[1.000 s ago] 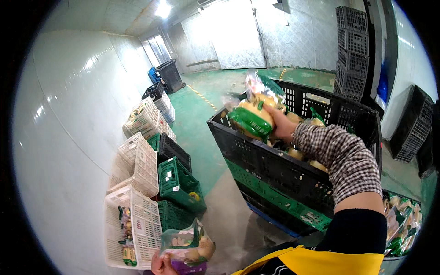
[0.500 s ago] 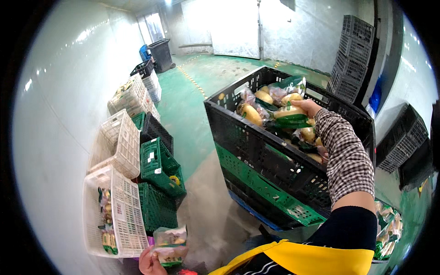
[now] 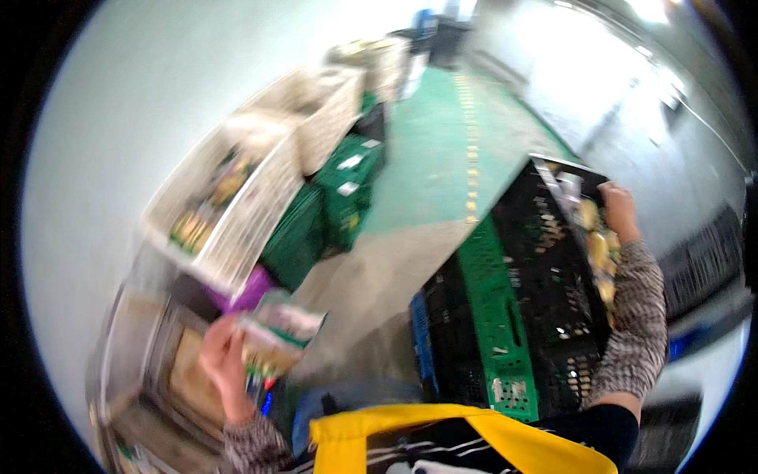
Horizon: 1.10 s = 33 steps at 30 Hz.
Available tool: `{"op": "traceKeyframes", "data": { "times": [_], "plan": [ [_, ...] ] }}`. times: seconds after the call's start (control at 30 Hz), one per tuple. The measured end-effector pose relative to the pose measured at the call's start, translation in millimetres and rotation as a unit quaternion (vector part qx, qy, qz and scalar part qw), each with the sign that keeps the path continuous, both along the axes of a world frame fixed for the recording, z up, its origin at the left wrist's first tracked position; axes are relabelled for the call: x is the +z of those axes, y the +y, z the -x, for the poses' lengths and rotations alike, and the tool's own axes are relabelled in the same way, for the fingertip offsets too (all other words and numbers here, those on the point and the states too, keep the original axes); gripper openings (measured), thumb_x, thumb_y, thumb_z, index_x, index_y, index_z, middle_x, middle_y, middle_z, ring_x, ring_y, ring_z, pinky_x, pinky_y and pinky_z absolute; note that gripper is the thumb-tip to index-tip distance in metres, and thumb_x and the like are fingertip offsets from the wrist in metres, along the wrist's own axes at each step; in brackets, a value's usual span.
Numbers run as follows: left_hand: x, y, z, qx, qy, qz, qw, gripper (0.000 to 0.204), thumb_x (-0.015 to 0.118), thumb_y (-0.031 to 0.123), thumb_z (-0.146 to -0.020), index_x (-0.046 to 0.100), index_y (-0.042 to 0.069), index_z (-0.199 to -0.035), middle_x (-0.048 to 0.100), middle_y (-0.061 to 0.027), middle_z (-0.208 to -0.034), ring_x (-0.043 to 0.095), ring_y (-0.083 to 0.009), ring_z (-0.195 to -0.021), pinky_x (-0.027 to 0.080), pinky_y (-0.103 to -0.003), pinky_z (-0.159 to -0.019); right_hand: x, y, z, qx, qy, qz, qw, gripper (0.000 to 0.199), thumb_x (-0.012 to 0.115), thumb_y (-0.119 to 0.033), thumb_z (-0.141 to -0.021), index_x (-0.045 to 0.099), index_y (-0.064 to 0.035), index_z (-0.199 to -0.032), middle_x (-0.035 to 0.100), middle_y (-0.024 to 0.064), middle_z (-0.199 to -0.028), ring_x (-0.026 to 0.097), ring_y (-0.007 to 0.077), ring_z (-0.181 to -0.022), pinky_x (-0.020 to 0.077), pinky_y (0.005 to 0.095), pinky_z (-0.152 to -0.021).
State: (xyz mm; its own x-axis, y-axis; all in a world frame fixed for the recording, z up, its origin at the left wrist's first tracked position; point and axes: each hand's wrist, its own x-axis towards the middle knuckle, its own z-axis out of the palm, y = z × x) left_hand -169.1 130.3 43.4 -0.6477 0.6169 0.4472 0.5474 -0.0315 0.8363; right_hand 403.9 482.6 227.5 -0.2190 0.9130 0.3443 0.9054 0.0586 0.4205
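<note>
At lower left, my left hand (image 3: 223, 359) is closed on a clear plastic bag (image 3: 284, 336) with pale yellow and green contents I cannot make out. My right hand (image 3: 620, 212) reaches over the black crate (image 3: 545, 229) on top of the stack at right. Motion blurs its fingers, so whether they hold anything does not show. Beside and below that hand, bagged yellow produce (image 3: 598, 249) lies in the crate. A green crate (image 3: 496, 316) is under the black one.
Along the left wall run white crates (image 3: 257, 225), one holding bagged produce, with green crates (image 3: 353, 186) beside them. A machine-like metal box (image 3: 189, 367) stands by my left hand. Dark crates (image 3: 699, 253) are at far right, and a dark bin (image 3: 448, 39) at the back.
The view has turned and tilted, and the scene is blurred. My left hand, still with the bag, shows higher. My right hand has moved off the bagged produce it touched, toward the crate's far end.
</note>
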Motion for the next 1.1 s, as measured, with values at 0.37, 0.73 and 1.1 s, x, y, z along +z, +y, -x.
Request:
{"op": "traceKeyframes", "data": {
  "times": [0.37,0.73,1.1],
  "plan": [
    [10,-133,39,0.169,-0.109,-0.133,0.971,0.008,0.065,-0.003,-0.073,0.068,-0.001,-0.080,0.065,-0.0124,-0.085,0.060,-0.0194,-0.084,0.047,-0.028,-0.074,-141,-186,511,0.580,0.245,0.594,0.501,0.053,0.062,-0.010,-0.080,0.041,-0.0062,-0.129,0.051,0.0103,-0.120,0.049,0.0198,-0.109,0.0425,0.0334,-0.089],
    [-60,-248,105,0.333,-0.224,-0.197,0.894,0.008,0.062,0.001,-0.079,0.065,-0.004,-0.085,0.064,-0.0088,-0.085,0.059,-0.0140,-0.081,0.046,-0.027,-0.072,-293,-360,696,0.162,0.584,0.789,0.100,0.011,0.057,-0.006,-0.083,0.060,-0.0054,-0.094,0.063,0.0057,-0.094,0.059,0.0187,-0.090,0.0481,0.0321,-0.081],
    [-271,-240,147,0.344,-0.602,-0.529,0.490,0.013,0.055,0.017,-0.088,0.058,0.005,-0.090,0.062,-0.0030,-0.096,0.058,-0.0143,-0.089,0.042,-0.033,-0.091,-391,-431,891,0.348,0.226,0.803,0.428,0.014,0.063,-0.012,-0.081,0.063,0.0017,-0.083,0.058,0.0014,-0.073,0.048,0.0074,-0.064,0.0378,0.0241,-0.060]
  ]
}}
